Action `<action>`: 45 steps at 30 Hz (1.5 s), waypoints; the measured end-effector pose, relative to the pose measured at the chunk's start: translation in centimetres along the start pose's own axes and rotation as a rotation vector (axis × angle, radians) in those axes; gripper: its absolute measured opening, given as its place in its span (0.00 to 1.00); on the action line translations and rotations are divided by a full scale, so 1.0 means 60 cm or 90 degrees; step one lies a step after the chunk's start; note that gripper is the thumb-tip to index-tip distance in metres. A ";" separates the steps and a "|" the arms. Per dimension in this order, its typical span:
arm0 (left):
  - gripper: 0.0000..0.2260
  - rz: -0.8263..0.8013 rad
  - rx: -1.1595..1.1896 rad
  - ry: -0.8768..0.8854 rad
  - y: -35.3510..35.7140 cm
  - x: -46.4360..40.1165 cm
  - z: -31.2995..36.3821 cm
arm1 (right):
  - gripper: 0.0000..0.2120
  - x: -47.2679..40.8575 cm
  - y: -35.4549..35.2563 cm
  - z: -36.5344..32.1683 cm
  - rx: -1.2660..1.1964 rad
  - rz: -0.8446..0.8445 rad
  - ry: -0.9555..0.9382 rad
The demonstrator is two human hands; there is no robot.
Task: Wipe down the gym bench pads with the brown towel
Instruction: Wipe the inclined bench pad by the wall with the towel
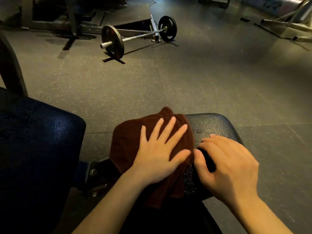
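Your left hand lies flat on the brown towel, fingers straight and spread toward 1 o'clock, thumb splayed toward 3 o'clock; it presses the cloth and grips nothing. The forearm enters from 7 o'clock.

Your right hand sits just beside the left at 3 o'clock. Its fingers are curled over the black seat pad, the thumb bent inward almost touching the towel's edge. The dark gap under that thumb is too shadowed to read, so I cannot tell whether it pinches anything or merely rests there. The forearm enters from 5 o'clock.

The towel is bunched over the left half of the seat pad, one fold peaking at 12 o'clock and another hanging off the near edge at 6 o'clock. The pad's near end is covered by both hands and cloth.

At 9 o'clock a blue pad is cut off by the frame edge. A metal bracket with a bolt shows between the pads, dim.

At 11 o'clock, well apart, a loaded barbell rests on the speckled rubber floor. The machine frames along the top edge are blurred.
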State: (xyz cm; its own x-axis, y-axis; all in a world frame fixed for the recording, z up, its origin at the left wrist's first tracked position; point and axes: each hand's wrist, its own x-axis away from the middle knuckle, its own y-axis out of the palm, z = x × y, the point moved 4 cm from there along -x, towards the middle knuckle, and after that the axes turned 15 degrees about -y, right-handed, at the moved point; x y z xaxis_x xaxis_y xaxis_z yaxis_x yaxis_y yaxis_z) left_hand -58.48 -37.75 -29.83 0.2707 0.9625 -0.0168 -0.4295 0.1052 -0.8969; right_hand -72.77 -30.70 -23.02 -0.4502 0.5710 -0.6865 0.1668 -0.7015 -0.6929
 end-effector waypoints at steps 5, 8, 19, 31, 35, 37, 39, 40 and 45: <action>0.30 0.060 0.042 0.091 0.009 0.028 0.041 | 0.14 -0.001 -0.002 0.002 -0.049 0.001 0.017; 0.32 -0.011 0.060 0.043 -0.005 0.000 0.012 | 0.13 0.000 -0.017 0.012 -0.091 0.033 0.002; 0.39 -0.035 0.007 0.031 -0.003 -0.079 0.161 | 0.18 0.024 -0.017 0.053 -0.232 0.234 0.260; 0.27 -0.020 0.024 0.026 -0.007 -0.012 0.070 | 0.20 0.038 -0.009 0.060 -0.269 0.281 0.293; 0.29 -0.031 0.006 -0.090 -0.011 -0.014 0.037 | 0.20 0.038 -0.011 0.050 -0.249 0.308 0.241; 0.32 -0.034 -0.004 -0.119 -0.007 -0.015 0.062 | 0.21 0.038 -0.011 0.046 -0.235 0.301 0.221; 0.34 -0.028 -0.039 -0.101 0.001 -0.014 0.102 | 0.23 0.037 -0.012 0.041 -0.232 0.299 0.210; 0.32 -0.023 -0.071 -0.072 0.004 -0.014 0.125 | 0.23 0.037 -0.011 0.039 -0.235 0.301 0.209; 0.25 -0.044 -0.149 0.056 0.001 -0.025 0.211 | 0.23 0.041 -0.008 0.050 -0.308 0.322 0.271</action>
State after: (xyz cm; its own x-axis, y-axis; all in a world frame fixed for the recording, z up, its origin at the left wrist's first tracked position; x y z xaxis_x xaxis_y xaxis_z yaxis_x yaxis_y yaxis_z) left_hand -69.82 -36.05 -24.29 0.3710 0.9285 0.0184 -0.1994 0.0989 -0.9749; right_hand -76.59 -30.22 -23.72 0.1360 0.4160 -0.8991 0.6645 -0.7115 -0.2287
